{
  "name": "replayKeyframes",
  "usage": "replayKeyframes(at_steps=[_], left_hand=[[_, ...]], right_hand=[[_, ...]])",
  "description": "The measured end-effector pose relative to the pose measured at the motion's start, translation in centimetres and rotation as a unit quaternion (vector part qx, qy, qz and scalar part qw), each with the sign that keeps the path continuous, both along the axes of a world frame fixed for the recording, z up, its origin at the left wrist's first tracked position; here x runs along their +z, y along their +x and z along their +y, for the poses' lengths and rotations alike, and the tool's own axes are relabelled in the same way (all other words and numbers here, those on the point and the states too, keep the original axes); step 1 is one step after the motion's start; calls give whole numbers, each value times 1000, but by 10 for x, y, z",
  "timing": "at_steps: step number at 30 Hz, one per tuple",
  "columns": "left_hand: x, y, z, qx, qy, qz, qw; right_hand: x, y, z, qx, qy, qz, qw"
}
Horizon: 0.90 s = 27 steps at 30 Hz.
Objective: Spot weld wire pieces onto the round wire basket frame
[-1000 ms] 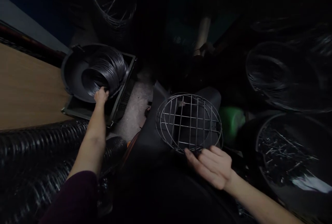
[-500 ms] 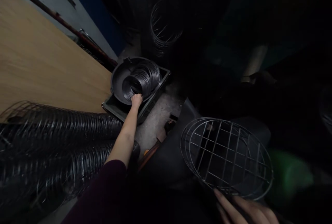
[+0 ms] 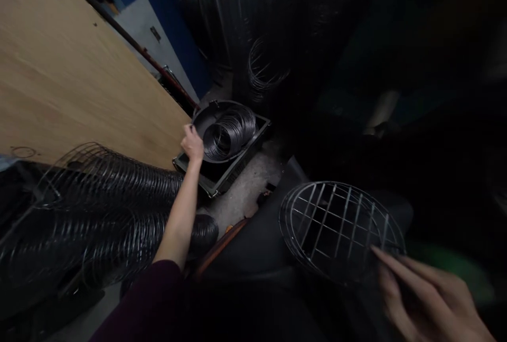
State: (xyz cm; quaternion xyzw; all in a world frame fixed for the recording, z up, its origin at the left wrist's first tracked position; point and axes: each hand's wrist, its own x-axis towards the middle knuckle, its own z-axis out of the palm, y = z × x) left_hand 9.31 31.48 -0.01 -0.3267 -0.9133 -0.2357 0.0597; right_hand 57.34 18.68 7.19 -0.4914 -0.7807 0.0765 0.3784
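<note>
My left hand (image 3: 192,144) reaches out with its fingers curled at the left rim of a dark round basin (image 3: 206,112). The basin holds a stack of thin wire rings (image 3: 229,133) and sits in a black crate (image 3: 222,178). Whether the hand grips a ring or the rim is not visible. My right hand (image 3: 425,297), at the lower right, grips the near edge of a domed wire grid guard (image 3: 340,228), which rests tilted on dark material over my lap.
A large wooden board (image 3: 71,78) fills the left. Long stacks of black wire guards (image 3: 99,215) lie along the lower left. More wire coils (image 3: 263,70) stand in the dark behind the crate. Bare concrete floor (image 3: 245,194) shows beside the crate; something green (image 3: 455,268) lies at the right.
My left hand has moved from the ring stack to the basin's left rim. My right hand has slid further up onto the grid guard's edge. The view has swung left.
</note>
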Motion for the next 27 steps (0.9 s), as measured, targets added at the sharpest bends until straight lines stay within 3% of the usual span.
replayKeyframes(at_steps=[2, 4, 5, 7, 9, 10, 12, 15, 19, 22, 27], left_hand=[[18, 20, -13, -63, 191, -44, 979], [25, 58, -26, -168, 352, -150, 909], [26, 82, -32, -220, 379, -211, 874], [21, 138, -45, -310, 339, -317, 830], [13, 191, -54, -371, 234, -364, 822], [7, 213, -56, -396, 182, -364, 823], [-7, 241, -52, -443, 96, -352, 819], [-27, 253, -35, -484, 23, -383, 786], [-47, 247, -10, -520, -39, -485, 702], [-53, 244, -4, -544, -57, -520, 656], [-49, 246, 4, -587, -67, -515, 622]], right_hand=[[4, -8, 10, -36, 3, 42, 998], [3, -12, 19, -54, -62, 107, 991], [1, -13, 22, -55, -122, 144, 980], [0, -12, 24, -16, -236, 226, 945], [2, -9, 19, 36, -307, 306, 900], [3, -7, 16, 40, -325, 340, 882], [2, -2, 10, -14, -339, 377, 862], [-13, 8, 10, -177, -308, 330, 875], [-39, 21, 18, -322, -188, 167, 913], [-47, 31, 21, -338, -188, 128, 913], [-65, 50, 16, -289, -276, 263, 878]])
